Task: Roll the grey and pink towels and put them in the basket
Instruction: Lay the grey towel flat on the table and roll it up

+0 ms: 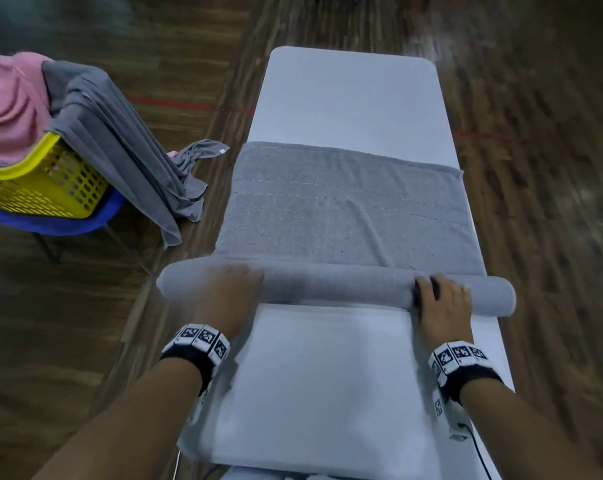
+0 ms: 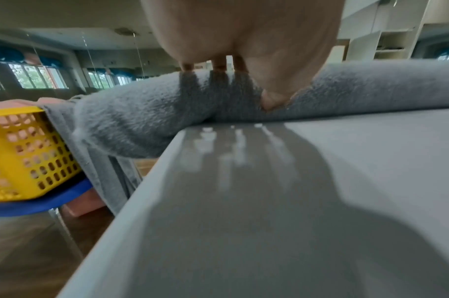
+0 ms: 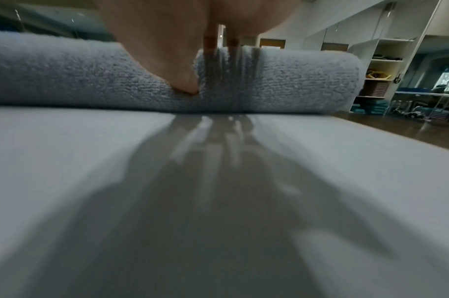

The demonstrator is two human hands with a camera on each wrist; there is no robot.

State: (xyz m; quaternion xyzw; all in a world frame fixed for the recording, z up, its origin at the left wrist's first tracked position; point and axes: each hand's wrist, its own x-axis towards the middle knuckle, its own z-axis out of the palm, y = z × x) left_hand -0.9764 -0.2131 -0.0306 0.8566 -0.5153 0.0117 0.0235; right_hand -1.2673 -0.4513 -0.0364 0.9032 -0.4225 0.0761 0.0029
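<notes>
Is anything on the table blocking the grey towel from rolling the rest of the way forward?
Nothing visible. Both hands, left hand and right hand, rest on the grey towel, and the table ahead shows only the towel's flat part.

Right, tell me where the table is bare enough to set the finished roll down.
Two bare patches on the white table: the far end beyond the grey towel's flat edge, and the near stretch between both wrists. Crowded: the middle, under the towel, and the yellow basket, heaped with cloth.
</notes>
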